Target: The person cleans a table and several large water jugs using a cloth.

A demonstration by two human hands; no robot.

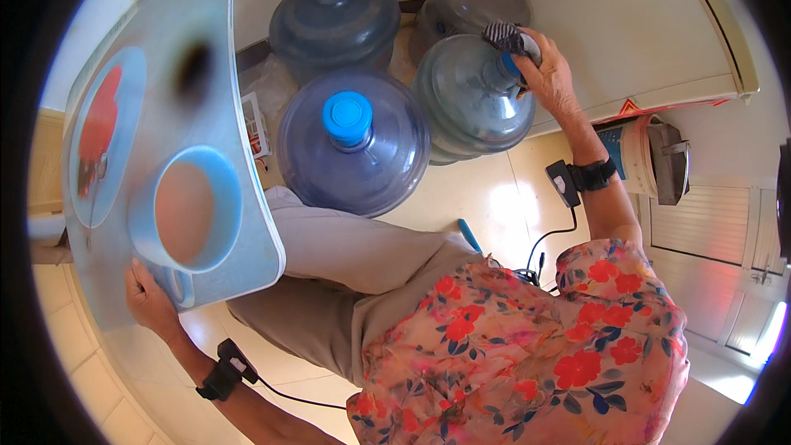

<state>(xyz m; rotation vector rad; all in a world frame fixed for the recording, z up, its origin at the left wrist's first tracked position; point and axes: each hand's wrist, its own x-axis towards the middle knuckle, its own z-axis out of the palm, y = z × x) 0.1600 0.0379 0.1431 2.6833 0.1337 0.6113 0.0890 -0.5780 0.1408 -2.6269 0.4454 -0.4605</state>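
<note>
My right hand (547, 71) holds a bunched dark striped cloth (507, 37) against the blue-capped neck of a large clear water bottle (466, 99). That bottle looks slightly tilted. My left hand (148, 296) is at the near edge of the table (259, 247), its fingers curled beside the handle of a light blue mug (228, 210). Whether it grips the edge cannot be made out. A bluish water bottle with a blue cap (348, 116) stands before my knee. Behind are another capped water bottle (334, 25) and a fourth one (463, 0), partly hidden.
A plate (133, 83) with red food and a metal utensil lies on the table. A white plastic basket (256, 123) sits beside the bottles. A pale cabinet (630, 25) rises at the upper right, with a bucket (636, 154) near it. Cables run from both wristbands.
</note>
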